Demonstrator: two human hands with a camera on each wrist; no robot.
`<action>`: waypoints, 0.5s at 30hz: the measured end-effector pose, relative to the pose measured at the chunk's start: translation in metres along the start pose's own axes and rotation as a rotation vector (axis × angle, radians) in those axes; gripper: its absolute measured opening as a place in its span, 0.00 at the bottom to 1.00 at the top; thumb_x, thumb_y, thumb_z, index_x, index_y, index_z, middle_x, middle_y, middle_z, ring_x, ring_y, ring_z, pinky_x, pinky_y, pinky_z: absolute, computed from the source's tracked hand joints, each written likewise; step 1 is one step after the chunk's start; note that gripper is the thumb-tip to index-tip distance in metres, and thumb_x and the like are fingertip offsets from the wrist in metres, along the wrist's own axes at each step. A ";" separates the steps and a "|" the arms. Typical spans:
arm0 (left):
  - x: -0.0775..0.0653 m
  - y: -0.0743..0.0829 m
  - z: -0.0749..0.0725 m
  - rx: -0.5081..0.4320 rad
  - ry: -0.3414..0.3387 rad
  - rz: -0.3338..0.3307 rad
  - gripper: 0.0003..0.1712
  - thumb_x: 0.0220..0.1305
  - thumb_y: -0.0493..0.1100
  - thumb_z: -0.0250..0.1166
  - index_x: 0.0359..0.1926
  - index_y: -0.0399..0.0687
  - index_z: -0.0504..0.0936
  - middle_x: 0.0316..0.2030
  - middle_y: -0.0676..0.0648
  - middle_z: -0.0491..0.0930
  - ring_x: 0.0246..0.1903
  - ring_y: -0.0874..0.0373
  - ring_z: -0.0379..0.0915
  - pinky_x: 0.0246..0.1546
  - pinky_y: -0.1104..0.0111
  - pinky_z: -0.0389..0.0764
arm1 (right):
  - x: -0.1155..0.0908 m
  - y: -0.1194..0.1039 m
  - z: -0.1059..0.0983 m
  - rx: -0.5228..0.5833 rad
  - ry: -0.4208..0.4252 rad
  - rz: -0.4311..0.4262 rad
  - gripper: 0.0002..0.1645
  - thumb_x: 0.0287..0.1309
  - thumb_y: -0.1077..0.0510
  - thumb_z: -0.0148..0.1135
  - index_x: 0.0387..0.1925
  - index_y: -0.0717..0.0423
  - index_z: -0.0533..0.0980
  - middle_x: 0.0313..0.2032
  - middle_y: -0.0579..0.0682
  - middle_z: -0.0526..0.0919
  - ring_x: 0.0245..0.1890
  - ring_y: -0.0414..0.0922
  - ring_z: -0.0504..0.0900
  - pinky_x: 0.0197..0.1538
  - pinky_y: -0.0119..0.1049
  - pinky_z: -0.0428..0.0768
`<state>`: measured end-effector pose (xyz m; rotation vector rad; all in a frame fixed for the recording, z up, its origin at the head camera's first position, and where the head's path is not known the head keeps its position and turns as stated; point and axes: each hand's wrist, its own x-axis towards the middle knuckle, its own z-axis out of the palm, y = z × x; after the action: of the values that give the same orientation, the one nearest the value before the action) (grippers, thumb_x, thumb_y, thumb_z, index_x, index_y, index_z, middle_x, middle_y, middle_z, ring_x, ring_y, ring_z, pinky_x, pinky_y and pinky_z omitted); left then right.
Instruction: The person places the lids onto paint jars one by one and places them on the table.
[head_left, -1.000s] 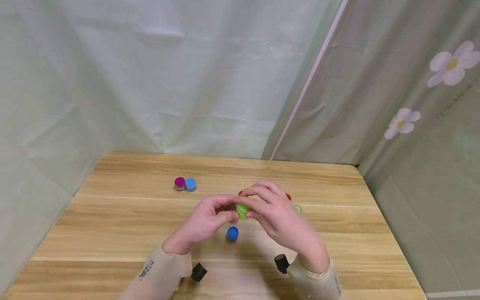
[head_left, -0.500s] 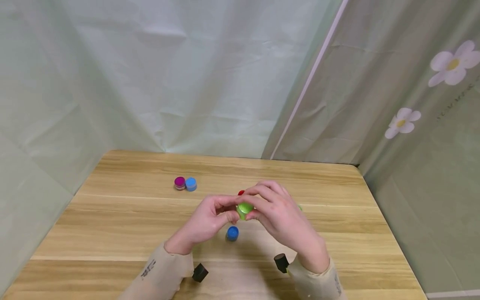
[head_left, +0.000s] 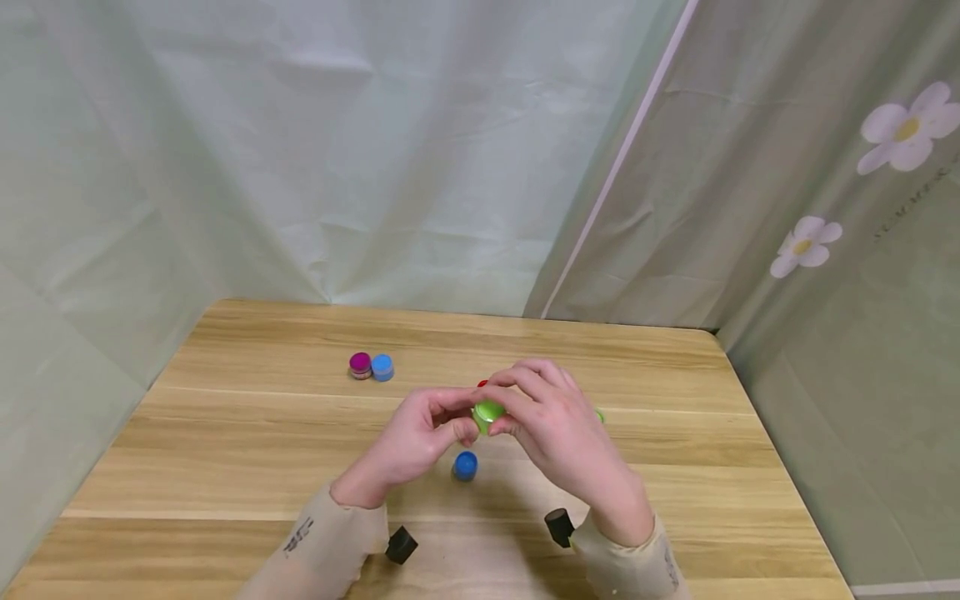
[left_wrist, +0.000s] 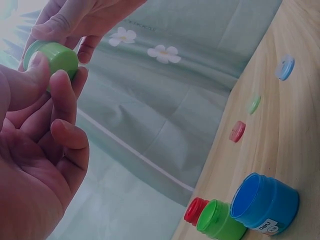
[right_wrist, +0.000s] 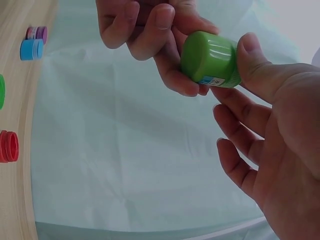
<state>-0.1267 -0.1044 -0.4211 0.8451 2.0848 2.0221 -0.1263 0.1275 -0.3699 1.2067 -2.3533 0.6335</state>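
Observation:
Both hands hold a small green jar (head_left: pixel 488 412) above the table, tilted on its side in the wrist views. My left hand (head_left: pixel 412 437) pinches its smooth end between thumb and fingers. At the ribbed lid end, my right hand (head_left: pixel 562 433) grips with thumb and forefinger, its other fingers loosely bent. An uncapped blue jar (left_wrist: pixel 267 205) stands on the table below the hands. Beside it in the left wrist view are an uncapped green jar (left_wrist: pixel 217 220) and a red jar (left_wrist: pixel 195 211). The head view mostly hides these two behind the right hand.
Red (left_wrist: pixel 237 131), green (left_wrist: pixel 254 103) and blue (left_wrist: pixel 285 67) lids lie loose on the wooden table (head_left: pixel 712 500). Further back on the left, a purple-lidded jar (head_left: pixel 361 365) and a light blue jar (head_left: pixel 382 367) stand side by side, capped. Curtains (head_left: pixel 420 167) hang behind.
My right hand has shifted slightly around the green jar's lid, and more of the jar's green end shows. A red lid seen past the right hand is now hidden. The left hand barely moves.

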 end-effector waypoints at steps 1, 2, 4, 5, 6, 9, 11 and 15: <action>0.000 -0.001 0.000 -0.002 0.002 0.003 0.20 0.73 0.29 0.66 0.63 0.25 0.81 0.37 0.47 0.87 0.31 0.57 0.80 0.39 0.67 0.86 | 0.000 0.000 0.000 -0.002 0.002 0.002 0.21 0.66 0.45 0.69 0.57 0.47 0.85 0.55 0.43 0.84 0.61 0.50 0.77 0.65 0.50 0.76; 0.000 -0.001 0.000 -0.007 0.003 0.007 0.20 0.73 0.29 0.66 0.63 0.25 0.81 0.37 0.47 0.87 0.31 0.57 0.80 0.39 0.67 0.86 | 0.000 0.000 0.001 -0.001 0.004 0.003 0.21 0.67 0.44 0.67 0.57 0.46 0.85 0.55 0.43 0.84 0.61 0.50 0.77 0.65 0.50 0.76; 0.000 -0.002 -0.001 -0.021 0.003 0.009 0.20 0.74 0.30 0.66 0.63 0.24 0.80 0.37 0.47 0.87 0.31 0.58 0.80 0.38 0.68 0.86 | 0.000 0.000 0.001 0.001 0.011 0.004 0.22 0.70 0.41 0.63 0.57 0.46 0.85 0.55 0.44 0.84 0.60 0.50 0.77 0.65 0.50 0.75; 0.000 -0.002 -0.001 -0.030 0.000 0.012 0.21 0.74 0.30 0.66 0.64 0.24 0.80 0.37 0.47 0.87 0.31 0.59 0.80 0.38 0.68 0.86 | 0.001 0.000 0.001 0.003 0.015 0.004 0.23 0.71 0.40 0.60 0.57 0.46 0.85 0.55 0.44 0.84 0.60 0.50 0.77 0.65 0.50 0.75; 0.000 -0.003 -0.001 -0.040 -0.003 0.014 0.21 0.74 0.31 0.66 0.64 0.24 0.79 0.37 0.47 0.87 0.31 0.59 0.80 0.38 0.68 0.86 | 0.001 0.000 0.002 0.003 0.024 0.001 0.25 0.72 0.39 0.57 0.57 0.46 0.85 0.55 0.44 0.84 0.60 0.51 0.78 0.64 0.50 0.76; 0.000 -0.002 -0.001 -0.063 -0.017 0.013 0.22 0.75 0.32 0.66 0.65 0.24 0.78 0.38 0.48 0.87 0.32 0.60 0.80 0.38 0.69 0.86 | 0.001 0.001 0.002 0.007 0.042 -0.004 0.28 0.73 0.36 0.52 0.56 0.47 0.86 0.54 0.45 0.85 0.59 0.51 0.78 0.64 0.51 0.76; 0.000 -0.001 -0.001 -0.073 -0.024 0.016 0.22 0.76 0.33 0.66 0.65 0.23 0.78 0.39 0.49 0.88 0.33 0.61 0.80 0.38 0.68 0.86 | 0.001 0.001 0.002 0.008 0.047 -0.007 0.28 0.74 0.36 0.51 0.56 0.47 0.86 0.54 0.45 0.85 0.59 0.51 0.78 0.64 0.50 0.76; -0.001 0.001 -0.002 -0.076 -0.020 0.009 0.22 0.76 0.34 0.66 0.65 0.24 0.79 0.41 0.52 0.88 0.33 0.61 0.81 0.39 0.68 0.86 | 0.000 0.000 0.001 0.006 0.039 -0.003 0.28 0.74 0.36 0.52 0.56 0.47 0.86 0.54 0.45 0.84 0.59 0.50 0.78 0.65 0.49 0.75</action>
<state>-0.1265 -0.1064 -0.4201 0.8596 1.9834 2.0741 -0.1268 0.1269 -0.3706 1.1896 -2.3182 0.6576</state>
